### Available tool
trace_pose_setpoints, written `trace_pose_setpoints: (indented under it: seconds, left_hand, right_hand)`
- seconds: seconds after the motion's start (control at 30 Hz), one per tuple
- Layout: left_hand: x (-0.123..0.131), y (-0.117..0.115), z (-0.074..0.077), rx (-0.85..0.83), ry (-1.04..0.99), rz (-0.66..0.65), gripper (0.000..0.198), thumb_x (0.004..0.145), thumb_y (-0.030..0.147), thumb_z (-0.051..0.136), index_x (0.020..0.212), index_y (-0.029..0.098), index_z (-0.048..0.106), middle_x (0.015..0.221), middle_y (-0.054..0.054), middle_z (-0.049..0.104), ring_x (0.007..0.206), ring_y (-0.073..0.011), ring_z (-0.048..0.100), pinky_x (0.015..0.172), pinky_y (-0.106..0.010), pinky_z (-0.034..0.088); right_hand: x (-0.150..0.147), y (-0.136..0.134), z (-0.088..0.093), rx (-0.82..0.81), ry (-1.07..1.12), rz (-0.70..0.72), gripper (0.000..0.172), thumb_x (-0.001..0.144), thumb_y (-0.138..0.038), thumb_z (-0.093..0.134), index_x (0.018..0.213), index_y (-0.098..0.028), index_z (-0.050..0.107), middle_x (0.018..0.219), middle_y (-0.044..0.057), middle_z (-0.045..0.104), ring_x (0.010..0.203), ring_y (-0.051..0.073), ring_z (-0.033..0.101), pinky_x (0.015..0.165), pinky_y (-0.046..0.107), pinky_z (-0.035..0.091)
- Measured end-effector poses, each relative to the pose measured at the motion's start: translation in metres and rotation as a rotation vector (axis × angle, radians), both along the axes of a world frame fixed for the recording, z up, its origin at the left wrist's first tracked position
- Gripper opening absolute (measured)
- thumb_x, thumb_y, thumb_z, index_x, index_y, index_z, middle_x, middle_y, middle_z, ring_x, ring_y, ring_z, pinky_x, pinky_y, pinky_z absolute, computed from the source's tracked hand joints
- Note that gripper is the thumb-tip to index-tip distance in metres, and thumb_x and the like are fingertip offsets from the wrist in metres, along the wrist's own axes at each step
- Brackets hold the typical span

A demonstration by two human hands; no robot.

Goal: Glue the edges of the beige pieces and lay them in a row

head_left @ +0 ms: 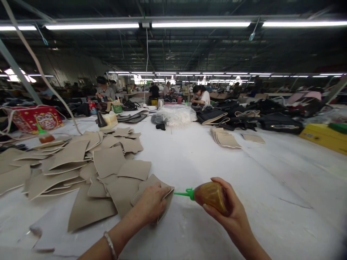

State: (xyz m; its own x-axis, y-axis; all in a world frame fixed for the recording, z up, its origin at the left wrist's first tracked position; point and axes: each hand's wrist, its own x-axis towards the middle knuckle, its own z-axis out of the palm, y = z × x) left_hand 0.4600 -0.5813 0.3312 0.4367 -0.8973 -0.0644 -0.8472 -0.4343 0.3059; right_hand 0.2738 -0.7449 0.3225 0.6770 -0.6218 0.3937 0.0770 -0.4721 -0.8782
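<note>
Far to the left of the left hand and beyond it, a red patterned bag point(36, 119) stands on the white table point(200, 238), with a small bottle point(46, 138) with a green tip just in front of it. Nearer, spreading from the left up to the left hand, lies a loose heap of taupe pieces point(81, 151), overlapping at all angles. Beyond the heap, ahead and to the left of the hand, a black cone point(101, 120) stands against a cream block point(110, 121). The left hand point(152, 202), a bracelet point(110, 245) at its wrist, lies over a taupe piece point(143, 188) at the heap's right edge, index finger stretched toward the corner; whether the hidden thumb pinches it, I cannot tell. Well ahead of both hands sits a clear plastic bundle point(176, 115). The right hand point(235, 206) is curled around an amber bottle point(210, 196), tilted onto its side, its green nozzle point(187, 193) pointing left at that corner, its tip at or just beside the edge. Directly beyond the right hand lies a small stack of taupe pieces point(225, 139); farther right, a yellow box point(322, 137).
</note>
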Motion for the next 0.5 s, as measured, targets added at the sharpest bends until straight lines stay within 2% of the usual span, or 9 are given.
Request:
trace_pose_setpoints:
  seconds: [0.1,0.27,0.5]
  left_hand:
    - [0.001,-0.001,-0.002,-0.005,-0.004,0.015,0.054,0.074,0.012,0.038,0.119,0.033,0.057,0.089,-0.004,0.061,0.081,-0.02,0.06,0.075,-0.031,0.045]
    - [0.003,-0.003,-0.002,-0.013,0.013,-0.013,0.052,0.073,0.012,0.038,0.116,0.032,0.059,0.087,-0.005,0.063,0.082,-0.0215,0.06,0.074,-0.031,0.044]
    - [0.004,0.001,-0.004,0.025,-0.007,0.004,0.045,0.077,0.016,0.039,0.113,0.032,0.058,0.086,-0.004,0.06,0.079,-0.0209,0.059,0.071,-0.03,0.043]
  right_hand:
    - [0.009,0.002,-0.002,-0.117,0.044,0.075,0.057,0.075,-0.034,0.073,0.123,-0.031,0.043,0.12,0.003,0.05,0.107,0.023,0.051,0.094,0.033,0.04]
    - [0.023,0.004,-0.001,-0.258,0.069,0.147,0.053,0.078,-0.03,0.071,0.123,-0.033,0.042,0.119,0.0,0.05,0.106,0.019,0.051,0.092,0.028,0.04]
    - [0.028,0.004,0.0,-0.331,0.106,0.225,0.05,0.081,-0.026,0.066,0.125,-0.032,0.042,0.117,0.001,0.05,0.104,0.019,0.052,0.089,0.027,0.042]
